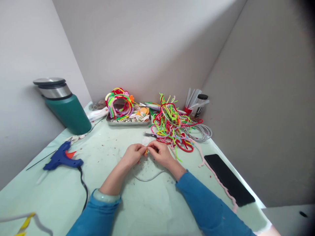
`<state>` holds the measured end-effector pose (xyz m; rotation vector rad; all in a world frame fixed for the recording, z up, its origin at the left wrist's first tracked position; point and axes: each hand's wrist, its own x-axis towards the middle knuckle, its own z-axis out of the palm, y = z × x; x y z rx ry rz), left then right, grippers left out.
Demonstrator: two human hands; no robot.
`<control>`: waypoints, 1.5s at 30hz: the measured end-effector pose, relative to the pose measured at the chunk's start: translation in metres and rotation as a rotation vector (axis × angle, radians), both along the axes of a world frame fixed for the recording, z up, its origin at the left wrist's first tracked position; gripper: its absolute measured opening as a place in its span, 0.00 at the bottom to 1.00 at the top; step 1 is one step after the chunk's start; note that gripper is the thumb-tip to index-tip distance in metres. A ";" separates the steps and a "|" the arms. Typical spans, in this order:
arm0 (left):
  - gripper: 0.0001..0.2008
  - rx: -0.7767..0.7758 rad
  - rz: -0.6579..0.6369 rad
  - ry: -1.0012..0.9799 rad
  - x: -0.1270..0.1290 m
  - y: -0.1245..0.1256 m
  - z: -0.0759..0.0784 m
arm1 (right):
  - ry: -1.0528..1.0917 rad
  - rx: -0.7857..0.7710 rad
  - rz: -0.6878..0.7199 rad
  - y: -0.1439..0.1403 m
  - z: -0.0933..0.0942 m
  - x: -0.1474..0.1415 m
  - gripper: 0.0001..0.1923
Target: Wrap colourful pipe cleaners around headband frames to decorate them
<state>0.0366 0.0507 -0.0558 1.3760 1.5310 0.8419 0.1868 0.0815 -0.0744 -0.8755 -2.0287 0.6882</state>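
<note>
My left hand [135, 154] and my right hand [159, 152] meet near the middle of the table, fingertips pinched together. Between them shows a small orange-yellow piece [146, 151], mostly covered by the fingers; its kind is too small to make out. Below the hands a thin grey wire [149, 180] curves over the tabletop; whether its ends reach the fingers is hidden. Just beyond the fingertips lie dark-bladed scissors [149, 134], partly under a tangled pile of coloured pipe cleaners [169, 121].
A blue glue gun [62, 157] with its cord and a green bottle [67, 109] stand left. Behind is a metal tray [128, 123] holding wrapped rings and small cut-outs. On the right are a coil of grey wire [205, 132], a black phone [228, 178] and a pink pipe cleaner [219, 182].
</note>
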 end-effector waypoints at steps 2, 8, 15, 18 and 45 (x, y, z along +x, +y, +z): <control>0.14 -0.014 -0.002 -0.016 0.001 -0.001 0.001 | -0.004 0.000 0.009 0.000 0.000 0.000 0.05; 0.13 -0.007 -0.024 -0.026 0.001 -0.001 0.002 | -0.031 -0.002 0.027 0.001 0.000 0.000 0.06; 0.12 -0.017 -0.035 -0.071 0.000 0.000 0.002 | -0.026 -0.007 0.014 0.000 0.001 0.001 0.06; 0.10 -0.021 -0.053 -0.090 0.000 -0.001 0.003 | -0.024 -0.015 0.006 0.000 0.001 0.001 0.05; 0.12 0.045 -0.087 -0.053 -0.004 0.002 -0.009 | -0.020 -0.020 0.002 0.000 0.000 0.000 0.05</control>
